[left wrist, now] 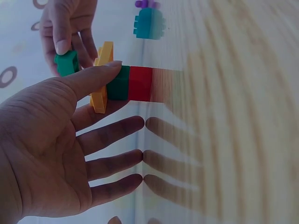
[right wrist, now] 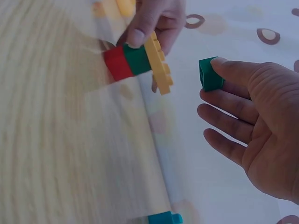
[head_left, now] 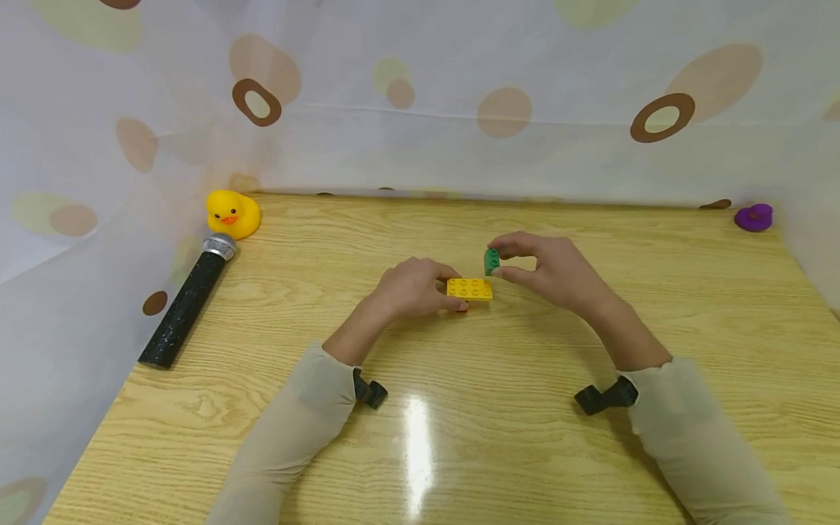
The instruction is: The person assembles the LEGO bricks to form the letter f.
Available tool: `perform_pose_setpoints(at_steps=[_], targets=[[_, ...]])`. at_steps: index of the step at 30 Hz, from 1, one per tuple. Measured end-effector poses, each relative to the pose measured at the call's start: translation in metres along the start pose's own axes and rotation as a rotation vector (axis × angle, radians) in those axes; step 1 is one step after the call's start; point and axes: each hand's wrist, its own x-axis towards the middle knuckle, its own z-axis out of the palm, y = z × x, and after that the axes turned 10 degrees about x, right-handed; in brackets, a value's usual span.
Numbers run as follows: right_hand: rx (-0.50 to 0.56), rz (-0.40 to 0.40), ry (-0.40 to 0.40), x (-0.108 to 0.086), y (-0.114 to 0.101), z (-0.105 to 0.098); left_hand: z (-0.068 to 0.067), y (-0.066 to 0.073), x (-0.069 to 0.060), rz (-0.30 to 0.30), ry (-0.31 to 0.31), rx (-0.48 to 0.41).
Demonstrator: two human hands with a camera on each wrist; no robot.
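Observation:
My left hand [head_left: 413, 286] pinches a small stack of toy building bricks between thumb and fingers. A red brick [left wrist: 140, 84] forms its base on the table, a green brick [left wrist: 118, 84] sits above that, and a wide yellow brick [head_left: 469, 289] lies across the top. Thumb and fingertips of my right hand [head_left: 558, 271] hold a second green brick [head_left: 491, 262] just above and apart from the yellow one, near its right end. The red base is mostly covered in the head view.
A teal brick [left wrist: 144, 23] stands on the wooden table [head_left: 499, 437] beyond the stack. At the far left are a yellow rubber duck [head_left: 235, 216] and a black microphone [head_left: 187, 306]. A purple duck [head_left: 755, 217] sits at the far right, by the patterned curtain [head_left: 433, 146].

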Motion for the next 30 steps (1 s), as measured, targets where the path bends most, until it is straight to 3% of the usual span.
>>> perform_pose_setpoints(at_steps=[8,15,30], targets=[[-0.032,-0.06,-0.058,0.001,-0.003,0.018,0.0,0.001,-0.001,0.016,0.008,-0.003],[-0.012,-0.061,-0.103,0.002,-0.005,0.029,0.0,0.001,-0.001,0.029,0.0,0.02],[-0.068,-0.063,-0.086,0.002,-0.011,0.038,0.002,0.002,-0.001,0.035,0.001,0.056]])
